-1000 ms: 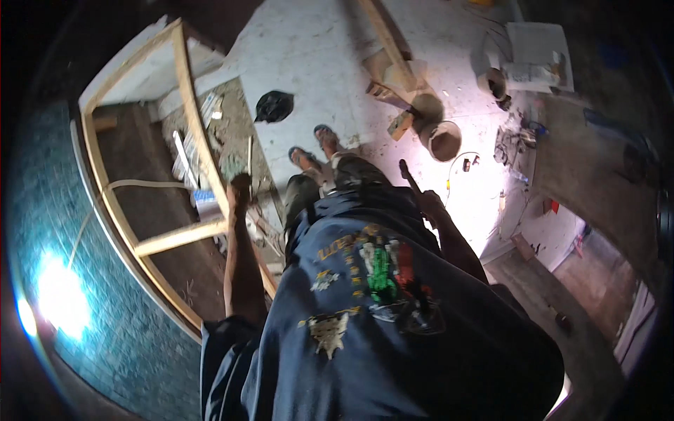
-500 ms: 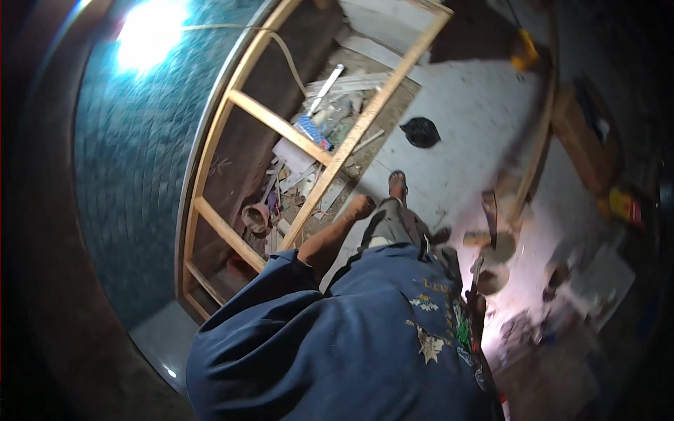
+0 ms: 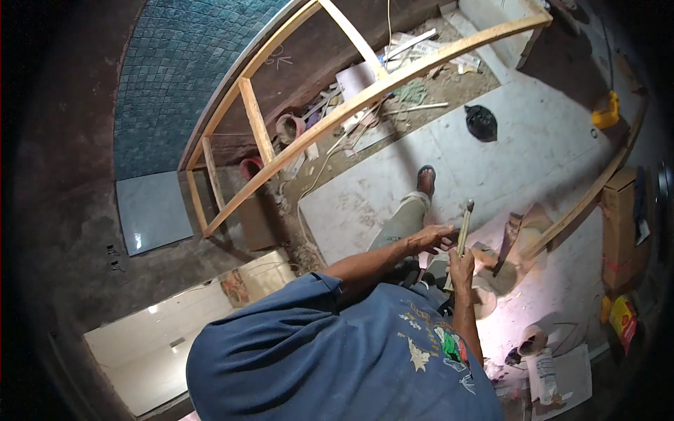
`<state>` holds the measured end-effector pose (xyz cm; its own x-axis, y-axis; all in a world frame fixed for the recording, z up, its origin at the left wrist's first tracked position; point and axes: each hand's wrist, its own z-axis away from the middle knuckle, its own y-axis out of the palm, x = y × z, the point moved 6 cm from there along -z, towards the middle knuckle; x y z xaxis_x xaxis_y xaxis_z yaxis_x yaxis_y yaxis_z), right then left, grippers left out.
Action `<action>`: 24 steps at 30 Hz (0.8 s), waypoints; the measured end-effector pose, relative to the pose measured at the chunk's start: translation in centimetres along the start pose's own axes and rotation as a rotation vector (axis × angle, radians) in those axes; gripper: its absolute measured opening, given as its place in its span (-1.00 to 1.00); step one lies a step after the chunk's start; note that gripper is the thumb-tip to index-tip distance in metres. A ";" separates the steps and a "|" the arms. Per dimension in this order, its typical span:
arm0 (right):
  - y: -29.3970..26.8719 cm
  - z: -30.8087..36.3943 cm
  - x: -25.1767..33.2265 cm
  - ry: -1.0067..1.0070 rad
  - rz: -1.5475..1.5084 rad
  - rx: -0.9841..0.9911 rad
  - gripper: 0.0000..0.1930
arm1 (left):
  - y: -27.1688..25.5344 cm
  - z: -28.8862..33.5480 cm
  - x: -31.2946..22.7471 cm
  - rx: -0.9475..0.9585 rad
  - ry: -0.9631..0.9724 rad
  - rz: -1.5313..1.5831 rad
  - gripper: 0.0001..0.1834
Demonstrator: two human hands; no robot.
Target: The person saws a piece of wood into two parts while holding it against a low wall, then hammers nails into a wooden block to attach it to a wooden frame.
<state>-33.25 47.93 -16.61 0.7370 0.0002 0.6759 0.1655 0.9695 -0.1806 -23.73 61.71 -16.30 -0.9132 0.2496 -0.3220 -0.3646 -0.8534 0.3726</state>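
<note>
My right hand (image 3: 461,266) is shut on the wooden handle of a hammer (image 3: 465,224), which stands upright with its metal head on top. My left hand (image 3: 432,238) reaches in from the left and its fingers touch or nearly touch the handle; whether it grips anything is hidden. Both hands are in front of my blue shirt, above my bent knee and my sandalled foot (image 3: 425,179) on the pale floor board (image 3: 519,161).
A long wooden frame (image 3: 365,98) lies to the left over rubble, pipes and scraps beside a blue tiled wall (image 3: 182,70). On the floor are a black bag (image 3: 481,121), a yellow tool (image 3: 605,112), a leaning plank (image 3: 583,203), a cardboard box (image 3: 621,224) and wood offcuts (image 3: 516,235).
The view has swung round. My left hand has come off the wooden frame and now sits by my right hand, which holds the hammer upright.
</note>
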 end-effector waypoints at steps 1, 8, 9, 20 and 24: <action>1.9 1.2 1.1 0.072 -0.076 0.048 -0.60 | -1.1 -1.5 2.5 -0.003 0.041 0.086 -0.35; 8.4 -2.2 -12.3 0.116 -0.166 0.567 -0.48 | -8.8 -10.0 11.6 -0.260 0.061 -0.558 -0.72; 8.9 -4.3 -18.0 0.163 -0.328 0.605 -0.59 | -9.7 -10.5 12.3 -0.340 -0.162 -0.368 -0.72; -0.2 -26.5 -61.1 0.997 -0.062 -0.347 -0.48 | -20.5 -22.7 27.8 -0.521 -0.379 0.061 -0.71; -3.2 -30.0 -68.8 1.133 -0.349 -0.701 -0.19 | -19.7 -26.5 30.0 -0.420 -0.423 0.101 -0.70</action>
<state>-64.86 37.45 -83.94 0.6598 -0.7411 -0.1245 0.4942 0.5528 -0.6710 -39.09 73.89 -56.42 -0.9641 0.2445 0.1035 -0.2478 -0.9686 -0.0200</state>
